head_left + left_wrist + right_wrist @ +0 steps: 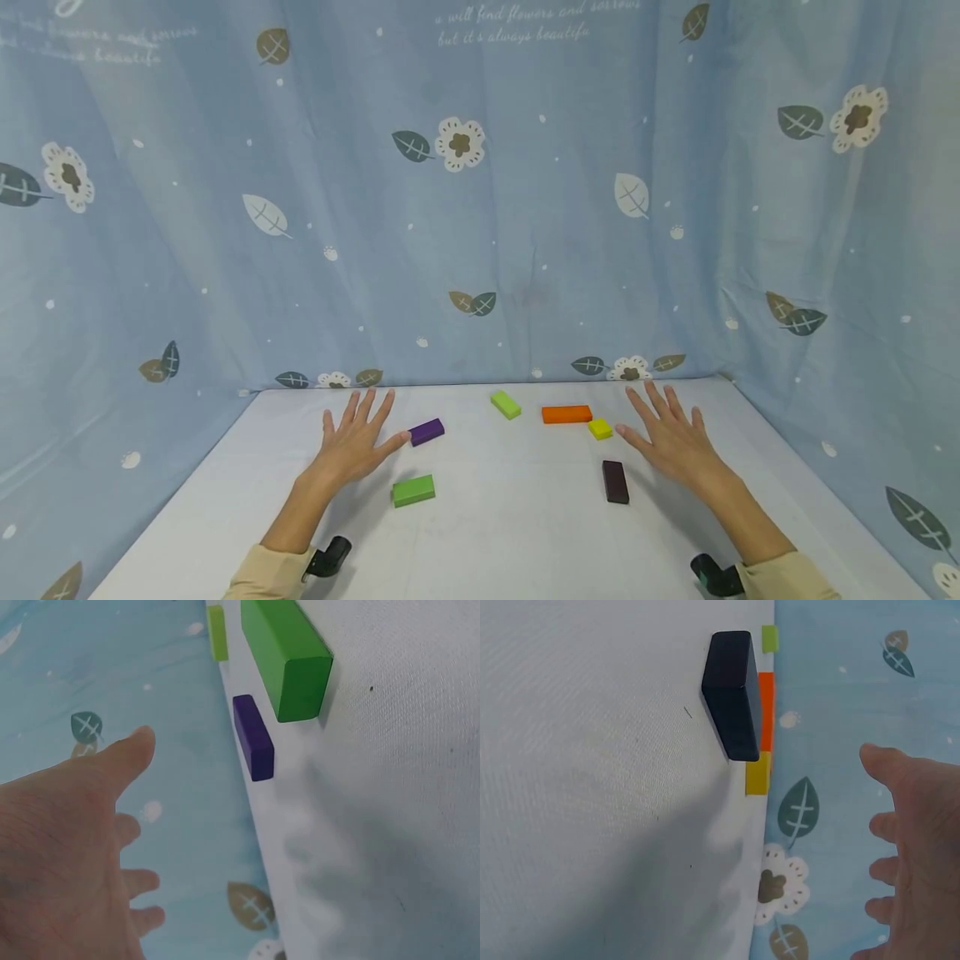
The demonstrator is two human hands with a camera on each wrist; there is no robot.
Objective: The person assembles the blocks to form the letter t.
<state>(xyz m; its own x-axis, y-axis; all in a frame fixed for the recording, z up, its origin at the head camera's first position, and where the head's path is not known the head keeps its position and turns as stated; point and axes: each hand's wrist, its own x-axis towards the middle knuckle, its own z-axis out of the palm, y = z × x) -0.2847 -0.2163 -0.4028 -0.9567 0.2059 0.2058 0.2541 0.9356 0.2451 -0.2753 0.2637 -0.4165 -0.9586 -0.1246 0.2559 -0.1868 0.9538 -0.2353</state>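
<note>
My left hand (351, 446) is held over the table's left side with fingers spread and nothing in it. Its thumb tip overlaps the end of a purple block (427, 432) in the head view; in the left wrist view the thumb is apart from that block (253, 739). A green block (413, 491) lies nearer me. On the other side my right hand (675, 442) is likewise spread and holds nothing. The small yellow block (600, 429) sits just left of its thumb, and a dark, nearly black block (616, 482) lies below it, seen large in the right wrist view (733, 694).
Toward the back of the white table (510, 533) lie a lime green block (506, 405) and an orange block (567, 414), the orange one close beside the yellow. A blue patterned curtain (525, 217) rises behind the table and along both sides.
</note>
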